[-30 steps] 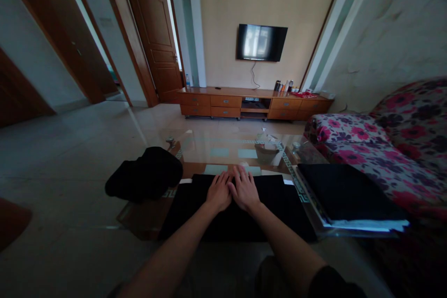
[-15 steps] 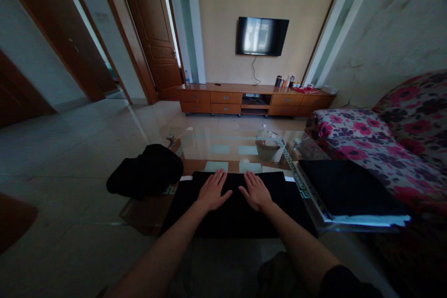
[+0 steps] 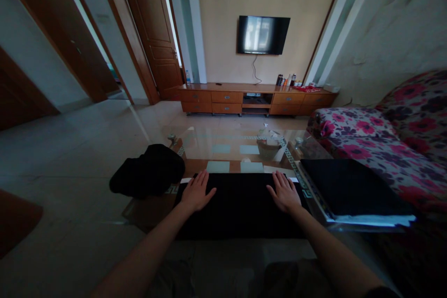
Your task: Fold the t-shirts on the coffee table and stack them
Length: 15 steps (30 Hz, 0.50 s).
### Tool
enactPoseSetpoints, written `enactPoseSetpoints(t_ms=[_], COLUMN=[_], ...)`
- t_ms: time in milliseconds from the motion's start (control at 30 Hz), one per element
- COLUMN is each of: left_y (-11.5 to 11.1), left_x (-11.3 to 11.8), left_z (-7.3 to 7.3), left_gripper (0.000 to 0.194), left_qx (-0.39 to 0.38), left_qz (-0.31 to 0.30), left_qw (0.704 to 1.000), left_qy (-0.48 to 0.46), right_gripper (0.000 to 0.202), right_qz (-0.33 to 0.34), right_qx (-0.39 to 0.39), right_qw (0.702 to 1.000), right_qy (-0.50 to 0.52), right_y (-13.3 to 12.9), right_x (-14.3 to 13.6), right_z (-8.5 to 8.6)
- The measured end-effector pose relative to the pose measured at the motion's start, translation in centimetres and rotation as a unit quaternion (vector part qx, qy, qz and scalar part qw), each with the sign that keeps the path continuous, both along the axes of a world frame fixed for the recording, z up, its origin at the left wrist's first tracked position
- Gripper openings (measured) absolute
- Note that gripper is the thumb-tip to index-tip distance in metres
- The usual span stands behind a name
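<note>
A black folded cloth (image 3: 240, 209) lies flat on the glass table (image 3: 195, 142), close to its front edge. My left hand (image 3: 197, 192) rests palm down on the cloth's left part, fingers pointing away from me and thumb spread. On the right part lies my right hand (image 3: 285, 192), also flat with its fingers extended. Neither hand grips anything. White strips show beyond the cloth's far corners. To the left sits a crumpled black cloth (image 3: 148, 170); on the right a folded black cloth (image 3: 352, 188) lies on top of something white and flat.
Toward the table's far side stands a bowl-like container (image 3: 270, 143) with white material in it. A flowered sofa (image 3: 370, 139) is at the right. Beyond the table are a low wooden cabinet (image 3: 226, 98) with bottles on top and a wall-mounted television (image 3: 263, 35).
My hands have moved apart across the cloth, the left one leftward and the right one rightward. The cloth's top layer now looks wider and flatter.
</note>
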<state>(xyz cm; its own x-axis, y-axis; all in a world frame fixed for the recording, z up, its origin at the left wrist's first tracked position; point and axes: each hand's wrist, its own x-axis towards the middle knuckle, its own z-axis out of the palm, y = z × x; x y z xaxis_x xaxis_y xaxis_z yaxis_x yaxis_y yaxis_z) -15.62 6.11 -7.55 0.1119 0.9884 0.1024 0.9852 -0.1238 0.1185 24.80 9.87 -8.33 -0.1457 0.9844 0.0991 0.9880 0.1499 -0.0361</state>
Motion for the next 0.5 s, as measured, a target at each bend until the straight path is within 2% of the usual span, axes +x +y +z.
enactPoseSetpoints(t_ms=[100, 300, 500], left_y=[-0.3, 1.8, 2.7], left_x=[0.3, -1.2, -1.1], left_z=[-0.4, -0.8, -0.9], left_gripper=[0.088, 0.08, 0.078], left_qx=[0.016, 0.03, 0.064], left_qz=[0.044, -0.015, 0.024], left_qw=[0.999, 0.999, 0.998], left_qy=[0.002, -0.014, 0.0], right_gripper=[0.083, 0.085, 0.083], right_qz=[-0.021, -0.025, -0.045], right_qx=[0.01, 0.009, 0.046], right_qw=[1.0, 1.0, 0.998], right_qy=[0.005, 0.014, 0.01], right_y=[-0.1, 1.3, 1.4], right_x=[-0.3, 0.3, -0.1], right_z=[-0.2, -0.1, 0.2])
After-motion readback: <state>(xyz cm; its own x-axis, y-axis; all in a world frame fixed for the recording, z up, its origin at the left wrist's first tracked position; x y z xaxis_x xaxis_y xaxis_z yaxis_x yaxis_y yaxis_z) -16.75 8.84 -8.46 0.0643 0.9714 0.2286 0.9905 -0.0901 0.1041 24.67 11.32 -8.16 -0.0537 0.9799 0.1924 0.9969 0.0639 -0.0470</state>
